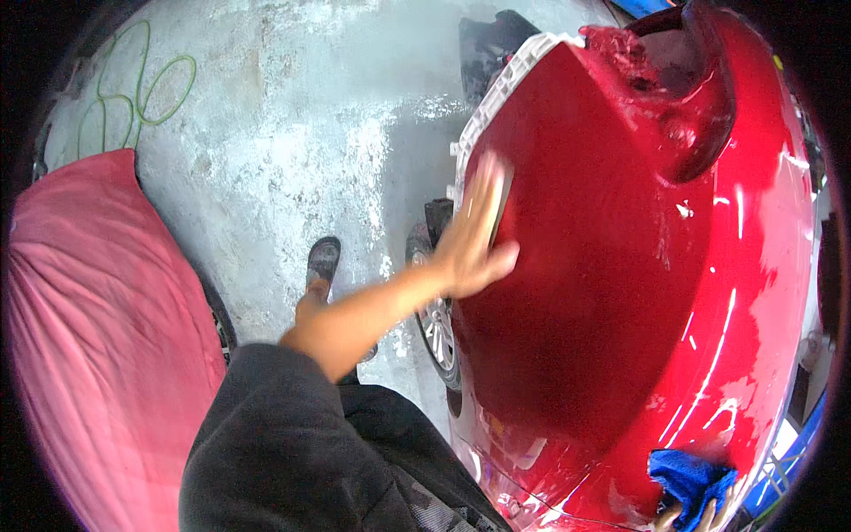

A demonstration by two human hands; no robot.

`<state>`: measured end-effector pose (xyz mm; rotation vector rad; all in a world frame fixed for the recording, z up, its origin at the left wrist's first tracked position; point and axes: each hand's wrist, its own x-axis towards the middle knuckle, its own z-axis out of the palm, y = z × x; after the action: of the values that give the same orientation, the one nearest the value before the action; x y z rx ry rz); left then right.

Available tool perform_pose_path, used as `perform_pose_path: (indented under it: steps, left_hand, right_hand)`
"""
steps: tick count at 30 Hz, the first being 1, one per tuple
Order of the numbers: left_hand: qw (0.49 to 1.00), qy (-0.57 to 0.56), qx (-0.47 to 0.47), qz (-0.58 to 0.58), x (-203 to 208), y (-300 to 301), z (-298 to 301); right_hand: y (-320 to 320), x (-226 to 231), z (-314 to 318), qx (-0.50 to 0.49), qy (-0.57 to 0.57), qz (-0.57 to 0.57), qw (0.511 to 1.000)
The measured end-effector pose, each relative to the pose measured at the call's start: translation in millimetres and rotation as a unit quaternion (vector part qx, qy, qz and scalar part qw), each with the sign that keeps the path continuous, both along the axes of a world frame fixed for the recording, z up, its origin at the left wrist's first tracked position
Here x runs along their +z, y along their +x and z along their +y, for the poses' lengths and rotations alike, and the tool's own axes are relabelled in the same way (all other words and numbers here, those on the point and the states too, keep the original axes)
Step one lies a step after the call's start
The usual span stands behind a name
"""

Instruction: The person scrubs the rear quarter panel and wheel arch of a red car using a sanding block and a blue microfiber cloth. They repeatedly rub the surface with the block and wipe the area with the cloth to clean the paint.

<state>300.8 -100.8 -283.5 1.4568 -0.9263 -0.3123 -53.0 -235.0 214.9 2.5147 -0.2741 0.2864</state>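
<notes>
My left hand (477,232) is over the glossy red car panel (585,266), close to its left edge. Its fingers are stretched out together and the thumb stands apart; motion blurs them. Along the fingers shows a thin pale strip, and I cannot tell whether it is a flat pad or a reflection. At the lower right, my right hand (709,516) holds a bunched blue cloth (690,479) against the red bodywork. Only the fingertips of that hand show around the cloth.
White plastic brackets (505,93) line the panel's far left edge. Beyond is a deep recess (678,62) in the bodywork. A wheel (437,332) sits below the panel. Pink-red fabric (115,328) covers something at left. A green hose (168,97) curls on the grey floor (275,115).
</notes>
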Motion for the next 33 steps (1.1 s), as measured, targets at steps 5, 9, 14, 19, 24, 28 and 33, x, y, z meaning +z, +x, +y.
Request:
perform_pose_path:
  steps: [5, 9, 14, 19, 24, 28, 33]
  left_hand:
    - [0.999, -0.02, -0.029, 0.015, 5, -44, 16]
    - [0.998, -0.033, 0.051, 0.016, 77, 107, -61]
    - [0.991, 0.019, -0.094, 0.09, 41, -126, 54]
    - [0.988, 0.065, 0.049, 0.134, 90, 35, -42]
    - [0.986, 0.074, 0.053, 0.136, 78, -42, -4]
    - [0.971, 0.147, -0.09, 0.166, 20, -276, 118]
    - [0.977, 0.126, 0.073, 0.153, 19, -112, 36]
  right_hand:
    - [5, 9, -3, -0.002, -0.014, 0.003, 1.0]
    - [1, -1, -1, 0.01, -0.015, -0.014, 1.0]
    - [-8, 13, 13, 0.015, 0.028, 0.008, 0.999]
    - [-13, 9, 6, 0.035, 0.018, 0.008, 0.999]
    - [-10, 2, 8, 0.048, 0.03, 0.006, 0.998]
    - [1, 8, 18, 0.036, 0.035, 0.005, 0.999]
    - [22, -14, 15, 0.038, 0.046, -0.025, 0.998]
